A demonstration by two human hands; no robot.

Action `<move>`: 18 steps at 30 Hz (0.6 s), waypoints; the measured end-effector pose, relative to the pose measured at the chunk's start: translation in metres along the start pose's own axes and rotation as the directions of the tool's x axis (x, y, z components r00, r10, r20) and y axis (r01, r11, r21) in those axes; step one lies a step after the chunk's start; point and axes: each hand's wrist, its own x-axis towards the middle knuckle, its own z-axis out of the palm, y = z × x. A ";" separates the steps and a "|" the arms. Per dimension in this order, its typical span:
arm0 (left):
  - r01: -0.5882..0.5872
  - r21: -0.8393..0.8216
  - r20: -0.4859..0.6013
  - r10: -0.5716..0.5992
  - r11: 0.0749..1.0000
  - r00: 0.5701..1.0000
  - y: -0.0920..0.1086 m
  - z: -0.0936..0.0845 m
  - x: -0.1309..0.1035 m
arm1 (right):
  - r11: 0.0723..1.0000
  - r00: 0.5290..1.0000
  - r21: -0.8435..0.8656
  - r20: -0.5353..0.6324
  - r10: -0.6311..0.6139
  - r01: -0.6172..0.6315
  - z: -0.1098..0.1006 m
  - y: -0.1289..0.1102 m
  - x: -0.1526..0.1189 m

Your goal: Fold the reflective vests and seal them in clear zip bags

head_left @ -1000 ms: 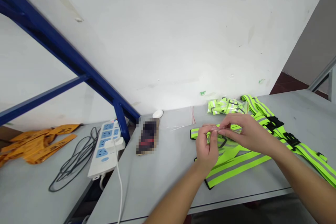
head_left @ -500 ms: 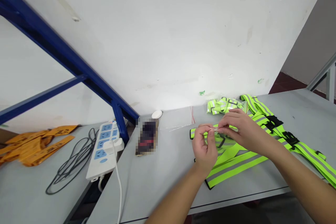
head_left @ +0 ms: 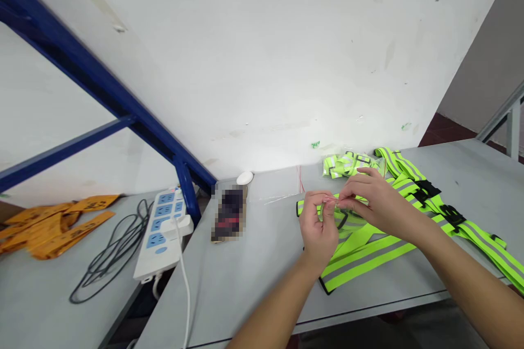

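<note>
My left hand (head_left: 319, 232) and my right hand (head_left: 374, 199) meet over the table, thumbs and fingertips pinching the red-lined top edge of a clear plastic zip bag (head_left: 331, 201). The bag's body hangs below the fingers, partly hidden by them; a yellow-green strap and a black buckle show there. Beneath and beside the hands lie yellow-green reflective straps (head_left: 368, 262) with grey stripes and black fittings, spreading to the right. Behind my right hand sits a clear bag of folded reflective straps (head_left: 347, 164). Another clear bag (head_left: 278, 184), lying flat, has a red line along one edge.
Left on the grey table (head_left: 254, 278) are a blurred-out phone-like object (head_left: 231, 212) and a white oval object (head_left: 244, 178). A power strip (head_left: 143, 256), black cable (head_left: 112, 253) and orange straps (head_left: 61, 223) lie farther left. A blue metal frame (head_left: 98, 84) slants before the white wall.
The fingers have shifted slightly along the bag's edge, and its red line now shows more clearly between them. Both hands keep their pinch in nearly the same place.
</note>
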 end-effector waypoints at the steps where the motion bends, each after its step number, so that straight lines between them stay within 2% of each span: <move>1: 0.004 -0.002 -0.006 -0.004 1.000 1.000 0.000 0.000 0.000 | 1.000 1.000 0.002 0.006 0.008 -0.008 -0.001 0.000 0.000; 8: 0.048 -0.045 -0.134 -0.054 0.998 0.989 0.000 0.004 0.000 | 0.999 0.998 -0.027 0.037 0.042 -0.041 -0.007 0.002 -0.005; 13: 0.098 -0.080 -0.228 -0.114 0.992 0.967 -0.001 0.005 0.002 | 0.993 0.995 -0.068 0.029 0.096 -0.094 -0.014 0.015 -0.016; 16: 0.153 -0.087 -0.248 -0.170 0.984 0.954 0.002 0.004 0.005 | 0.994 0.994 -0.028 0.021 0.109 -0.109 -0.016 0.023 -0.023; 18: 0.179 -0.119 -0.211 -0.201 0.977 0.957 0.004 0.002 0.007 | 0.993 0.993 0.021 -0.002 0.120 -0.120 -0.015 0.025 -0.026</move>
